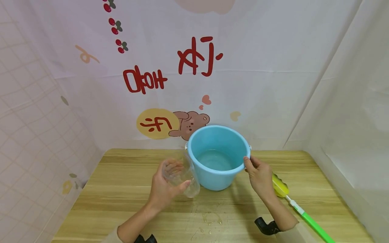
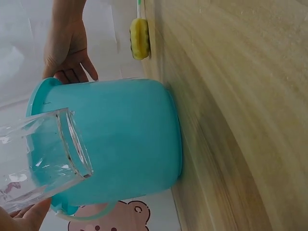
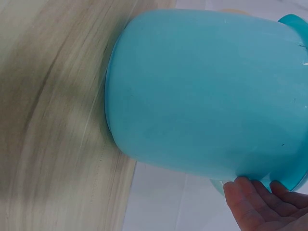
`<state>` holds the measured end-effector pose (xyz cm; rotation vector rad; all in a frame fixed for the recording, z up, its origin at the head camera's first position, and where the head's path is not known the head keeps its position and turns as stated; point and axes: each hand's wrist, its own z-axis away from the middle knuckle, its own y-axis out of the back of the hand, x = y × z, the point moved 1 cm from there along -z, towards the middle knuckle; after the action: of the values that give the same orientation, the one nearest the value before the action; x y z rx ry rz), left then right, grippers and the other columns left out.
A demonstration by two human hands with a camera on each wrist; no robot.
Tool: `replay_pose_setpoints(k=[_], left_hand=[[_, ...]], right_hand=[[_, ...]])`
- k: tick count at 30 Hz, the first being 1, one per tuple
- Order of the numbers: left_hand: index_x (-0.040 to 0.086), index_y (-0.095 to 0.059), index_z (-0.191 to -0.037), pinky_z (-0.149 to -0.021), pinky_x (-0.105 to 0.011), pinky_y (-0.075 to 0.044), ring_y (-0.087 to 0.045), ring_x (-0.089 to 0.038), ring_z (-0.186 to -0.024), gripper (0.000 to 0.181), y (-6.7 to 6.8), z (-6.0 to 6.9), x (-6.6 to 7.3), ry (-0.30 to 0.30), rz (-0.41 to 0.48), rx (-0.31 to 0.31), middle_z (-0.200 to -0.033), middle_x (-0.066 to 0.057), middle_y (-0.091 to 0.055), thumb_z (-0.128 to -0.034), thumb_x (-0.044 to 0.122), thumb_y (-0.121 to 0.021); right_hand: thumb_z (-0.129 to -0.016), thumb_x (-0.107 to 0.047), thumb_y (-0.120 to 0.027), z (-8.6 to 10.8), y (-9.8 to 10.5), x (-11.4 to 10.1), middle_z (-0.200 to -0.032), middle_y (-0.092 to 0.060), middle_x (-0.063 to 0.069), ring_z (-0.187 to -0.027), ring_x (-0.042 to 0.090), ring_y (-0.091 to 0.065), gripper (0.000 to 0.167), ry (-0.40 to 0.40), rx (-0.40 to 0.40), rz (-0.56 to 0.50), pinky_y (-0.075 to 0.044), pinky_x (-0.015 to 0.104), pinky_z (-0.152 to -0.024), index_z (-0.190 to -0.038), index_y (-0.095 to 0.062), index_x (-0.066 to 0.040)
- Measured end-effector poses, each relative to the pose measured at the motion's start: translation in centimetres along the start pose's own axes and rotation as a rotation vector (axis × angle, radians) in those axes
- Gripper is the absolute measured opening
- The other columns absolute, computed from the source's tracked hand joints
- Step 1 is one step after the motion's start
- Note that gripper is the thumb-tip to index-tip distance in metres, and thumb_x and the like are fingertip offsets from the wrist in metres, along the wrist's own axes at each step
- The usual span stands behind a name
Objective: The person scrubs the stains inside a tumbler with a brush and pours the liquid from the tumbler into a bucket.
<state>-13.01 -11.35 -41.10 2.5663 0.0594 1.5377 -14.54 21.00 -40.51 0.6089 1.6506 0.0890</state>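
Observation:
A light-blue bucket (image 1: 217,179) stands upright on the wooden table, with shallow clear liquid (image 1: 214,160) inside. My left hand (image 1: 165,187) holds a tall clear container (image 1: 191,189) just left of the bucket, tilted, with fingers and thumb around it. In the left wrist view the clear container (image 2: 53,149) overlaps the bucket (image 2: 125,139), so whether they touch is hard to tell. At the bucket's right side, my right hand (image 1: 259,173) grips the rim, thumb on top. Its fingers (image 3: 250,197) lie under the rim against the outer wall in the right wrist view.
A yellow sponge head (image 1: 280,185) on a green-and-white handle (image 1: 316,226) lies right of the bucket. Small wet patches (image 1: 212,218) mark the table in front. White printed cloth (image 1: 258,101) hangs behind and at both sides.

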Motion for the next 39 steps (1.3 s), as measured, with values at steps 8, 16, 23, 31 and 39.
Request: replay_pose_setpoints(k=[8,16,23,31,39], left_hand=[[-0.003,-0.050,-0.133,-0.099,-0.040,-0.056,-0.068,-0.038,-0.115,0.070,-0.6,0.7,-0.1,-0.037,-0.004,-0.049,-0.125,-0.014,-0.068,-0.0763,0.005,-0.091],[0.001,-0.052,-0.132,-0.099,-0.038,-0.056,-0.069,-0.030,-0.114,0.072,-1.4,1.5,-0.3,-0.022,-0.001,-0.094,-0.123,-0.016,-0.069,-0.0739,0.009,-0.093],[0.002,-0.052,-0.131,-0.099,-0.040,-0.056,-0.068,-0.034,-0.113,0.071,-2.3,2.0,-0.8,-0.047,0.040,-0.153,-0.123,-0.015,-0.069,-0.0740,0.009,-0.093],[0.002,-0.051,-0.135,-0.099,-0.040,-0.055,-0.066,-0.030,-0.115,0.077,-3.1,2.5,-1.1,-0.020,0.030,-0.223,-0.124,-0.013,-0.068,-0.0745,0.015,-0.095],[0.004,-0.048,-0.140,-0.103,-0.041,-0.052,-0.064,-0.028,-0.120,0.084,-4.0,3.1,-0.8,0.037,0.020,-0.309,-0.129,-0.006,-0.068,-0.0743,0.023,-0.097]], right_hand=[[-0.107,-0.031,-0.062,0.1,-0.1,0.0,-0.123,-0.071,0.026,-0.098,0.034,-0.075,0.050,-0.003,0.004,0.000,-0.059,0.020,-0.076,-0.137,-0.063,0.008],[-0.107,-0.029,-0.062,0.1,0.0,0.0,-0.122,-0.071,0.026,-0.097,0.031,-0.076,0.047,-0.002,0.009,0.003,-0.059,0.019,-0.075,-0.136,-0.064,0.009],[-0.107,-0.029,-0.062,0.1,-0.1,0.0,-0.121,-0.071,0.026,-0.096,0.028,-0.076,0.047,0.000,0.008,0.005,-0.058,0.018,-0.075,-0.136,-0.064,0.009],[-0.107,-0.029,-0.062,0.1,-0.1,0.0,-0.122,-0.071,0.025,-0.095,0.027,-0.076,0.048,-0.002,0.004,0.005,-0.058,0.017,-0.075,-0.137,-0.064,0.008],[-0.107,-0.031,-0.062,0.0,-0.1,0.0,-0.122,-0.072,0.025,-0.096,0.027,-0.076,0.048,-0.005,0.006,0.011,-0.058,0.017,-0.075,-0.137,-0.064,0.007]])
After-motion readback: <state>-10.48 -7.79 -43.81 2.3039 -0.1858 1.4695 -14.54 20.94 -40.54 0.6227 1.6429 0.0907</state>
